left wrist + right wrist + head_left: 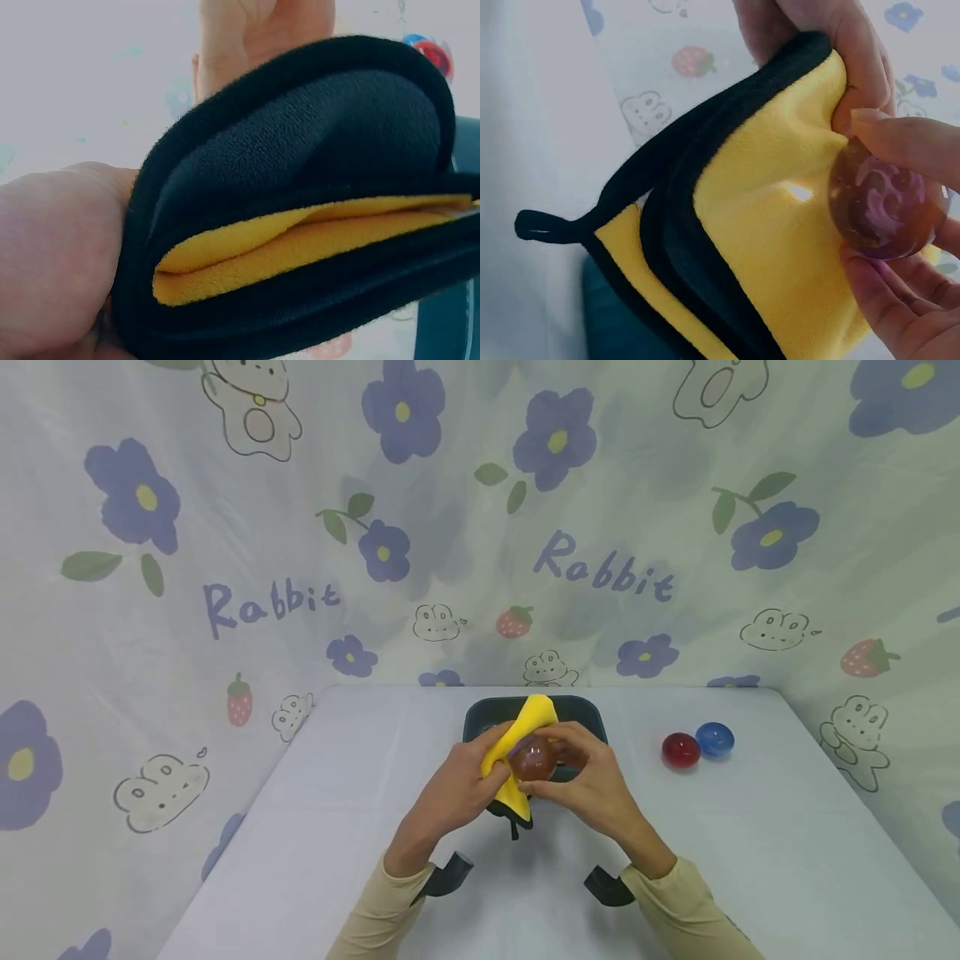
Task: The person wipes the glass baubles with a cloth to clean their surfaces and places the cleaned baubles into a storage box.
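Observation:
A yellow cleaning cloth with dark edging and a hanging loop is folded in my left hand, which grips it between thumb and fingers. Its grey-black reverse side fills much of the left wrist view. My right hand pinches a clear purplish-brown ball between thumb and fingertips. The ball sits right against the yellow face of the cloth in the right wrist view, with pale purple swirls on it. Both hands are above the near part of a dark green basin.
To the right on the white table lie a red ball and a blue ball, side by side. A curtain printed with flowers and rabbits surrounds the table. Black camera mounts stick out at both wrists.

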Tool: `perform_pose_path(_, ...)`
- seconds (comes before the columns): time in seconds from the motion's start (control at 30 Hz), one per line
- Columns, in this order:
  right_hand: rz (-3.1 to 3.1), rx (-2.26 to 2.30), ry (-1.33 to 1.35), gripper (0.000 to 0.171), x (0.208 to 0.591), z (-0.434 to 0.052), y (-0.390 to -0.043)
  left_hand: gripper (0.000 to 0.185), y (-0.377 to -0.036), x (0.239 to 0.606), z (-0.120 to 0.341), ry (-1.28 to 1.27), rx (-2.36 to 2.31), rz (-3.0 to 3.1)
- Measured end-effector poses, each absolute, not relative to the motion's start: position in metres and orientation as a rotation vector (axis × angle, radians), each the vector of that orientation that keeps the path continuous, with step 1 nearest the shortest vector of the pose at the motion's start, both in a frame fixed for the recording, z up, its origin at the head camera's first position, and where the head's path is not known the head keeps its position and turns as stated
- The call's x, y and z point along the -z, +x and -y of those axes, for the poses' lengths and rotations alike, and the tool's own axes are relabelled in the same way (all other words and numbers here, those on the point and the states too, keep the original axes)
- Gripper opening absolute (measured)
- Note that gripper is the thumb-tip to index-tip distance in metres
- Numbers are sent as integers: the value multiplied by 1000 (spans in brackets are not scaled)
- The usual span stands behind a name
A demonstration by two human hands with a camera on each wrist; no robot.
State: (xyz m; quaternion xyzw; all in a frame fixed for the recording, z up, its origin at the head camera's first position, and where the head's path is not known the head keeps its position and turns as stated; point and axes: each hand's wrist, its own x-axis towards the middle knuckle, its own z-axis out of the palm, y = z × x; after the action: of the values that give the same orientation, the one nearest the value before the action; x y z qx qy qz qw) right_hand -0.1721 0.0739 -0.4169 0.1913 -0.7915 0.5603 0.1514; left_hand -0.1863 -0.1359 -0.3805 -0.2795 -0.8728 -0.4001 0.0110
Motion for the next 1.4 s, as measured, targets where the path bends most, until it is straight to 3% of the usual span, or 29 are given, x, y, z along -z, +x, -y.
perform_pose_path(0.97,2167,-1655,374,62,415,-81,-182,49,-184,381,131,-868,1267,2757)
perform_pose_path(1.4,2356,-1505,272,68,417,-88,-188,58,-180,379,129,-821,1214,2752)
